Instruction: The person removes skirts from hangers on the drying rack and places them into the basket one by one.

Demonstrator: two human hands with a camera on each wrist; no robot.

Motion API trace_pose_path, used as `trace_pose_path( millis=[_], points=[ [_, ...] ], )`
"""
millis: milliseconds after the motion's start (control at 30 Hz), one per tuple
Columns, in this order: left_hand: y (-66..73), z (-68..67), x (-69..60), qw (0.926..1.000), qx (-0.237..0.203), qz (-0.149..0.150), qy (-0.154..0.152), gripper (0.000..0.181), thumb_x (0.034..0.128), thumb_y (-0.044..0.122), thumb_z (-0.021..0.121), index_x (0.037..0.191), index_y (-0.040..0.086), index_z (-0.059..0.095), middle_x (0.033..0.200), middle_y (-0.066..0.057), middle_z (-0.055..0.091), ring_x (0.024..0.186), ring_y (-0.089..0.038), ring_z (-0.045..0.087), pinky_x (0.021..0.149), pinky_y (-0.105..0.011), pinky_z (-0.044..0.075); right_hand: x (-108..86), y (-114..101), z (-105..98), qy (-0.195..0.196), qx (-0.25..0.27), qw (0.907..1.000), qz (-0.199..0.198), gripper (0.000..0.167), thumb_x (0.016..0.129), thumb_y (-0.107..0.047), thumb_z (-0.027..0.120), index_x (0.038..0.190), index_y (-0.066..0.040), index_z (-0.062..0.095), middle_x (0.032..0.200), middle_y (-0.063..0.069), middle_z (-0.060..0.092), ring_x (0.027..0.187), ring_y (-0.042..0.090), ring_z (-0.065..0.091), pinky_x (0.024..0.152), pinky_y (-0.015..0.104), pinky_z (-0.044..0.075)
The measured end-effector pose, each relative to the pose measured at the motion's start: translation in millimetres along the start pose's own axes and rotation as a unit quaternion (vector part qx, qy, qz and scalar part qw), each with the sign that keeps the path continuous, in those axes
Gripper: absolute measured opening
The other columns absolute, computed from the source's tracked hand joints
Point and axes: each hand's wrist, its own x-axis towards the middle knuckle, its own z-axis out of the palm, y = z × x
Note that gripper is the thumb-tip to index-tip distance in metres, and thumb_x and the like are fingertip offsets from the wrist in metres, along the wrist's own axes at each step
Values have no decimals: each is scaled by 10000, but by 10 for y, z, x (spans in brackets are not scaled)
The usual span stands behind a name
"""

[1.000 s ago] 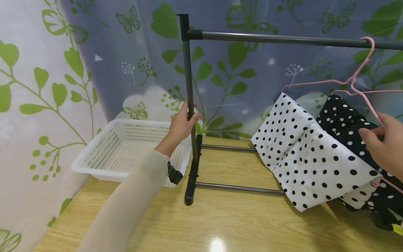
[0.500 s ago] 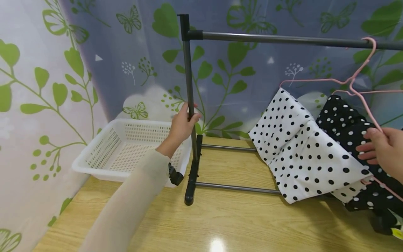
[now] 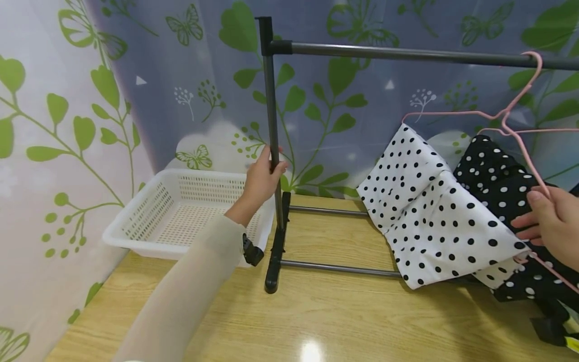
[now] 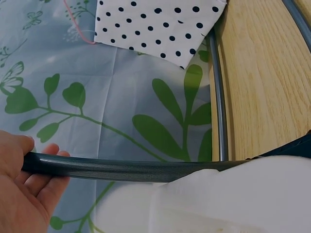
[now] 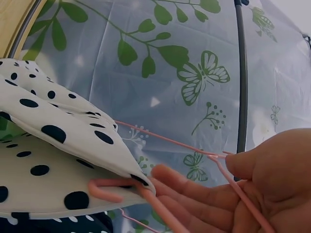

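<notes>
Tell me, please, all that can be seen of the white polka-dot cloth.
The white polka-dot cloth bears black dots and looks like soft, lightly creased fabric, two layers showing. It hangs aslant from the pink hanger, its upper corner at the hanger's left tip, and partly hides the black polka-dot cloth. The right hand is close to its right corner; whether they touch is unclear.

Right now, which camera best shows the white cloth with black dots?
The head view: the white cloth shows nearly whole there. The left wrist view has only a part, cut off at the top; the right wrist view, a close-up cut off at the left.
</notes>
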Motion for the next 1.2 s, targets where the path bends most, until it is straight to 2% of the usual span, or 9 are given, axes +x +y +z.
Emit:
trace_pose_path(
  millis=[267,500,567,633,733,800,867,1067,1200],
  points=[
    [-15,3,-15,10000,24,42,44,396,1007,247,538,1384,180,439,1066,-107,711,874,-234,681,580,-351,447,-184,-387,-114,-71,965,9940,-503,331,1083,-194,273,1296,-31,467,682,69,680,530,-108,578,433,179,474],
    [-37,21,-37,10000,5,68,67,434,1008,245,538,1423,202,416,1045,-98,713,827,-222,674,575,-342,424,-66,139,-46,-641,1411,9869,-440,224,1075,-254,317,1232,-311,466,735,-107,689,572,67,679,460,263,524],
    [-37,23,-36,9999,10,92,93,445,1007,246,539,1431,208,411,1034,-96,714,783,-231,667,562,-342,418,-103,32,-88,-942,1366,9858,-270,305,1079,-222,299,1338,-170,452,758,-7,699,582,100,681,479,280,535],
    [-35,23,-33,9999,43,108,124,451,1006,252,540,1435,217,407,1028,-90,715,740,-228,656,547,-338,410,-144,-65,-114,-1114,1333,9846,-180,257,1076,-241,307,1287,-268,452,745,-39,696,586,103,682,488,272,539],
    [-31,25,-24,9998,60,110,164,457,1005,264,540,1439,223,403,1025,-83,717,677,-223,635,525,-334,401,-218,-355,-192,-1445,1123,9831,-67,387,1081,-195,279,1382,26,383,756,61,692,589,106,671,509,269,545],
    [-30,31,-21,9997,71,129,170,465,1004,264,540,1445,216,399,1027,-85,718,673,-216,635,522,-333,402,-259,-476,-212,-1471,963,9844,10,365,1080,-213,285,1351,1,404,739,48,688,584,101,664,512,255,542],
    [-31,37,-21,9997,59,156,166,473,1004,258,541,1452,209,395,1028,-91,717,687,-222,642,523,-337,405,-290,-603,-238,-1574,794,9843,-25,457,1083,-189,268,1349,181,301,763,107,682,589,107,659,522,259,544],
    [-54,53,-18,9995,118,193,210,484,1001,258,545,1458,229,388,1047,-92,717,836,-216,686,562,-338,435,-290,-651,-251,-1806,970,9787,46,513,1080,-217,299,1380,196,239,773,27,691,614,157,675,541,293,556],
    [-65,54,-12,9994,135,220,229,489,998,258,548,1459,216,389,1047,-96,718,842,-219,691,557,-339,433,-266,-575,-267,-1991,1562,9669,334,402,1066,-254,361,1392,-19,355,773,-59,699,635,187,688,549,306,558]
  ],
)
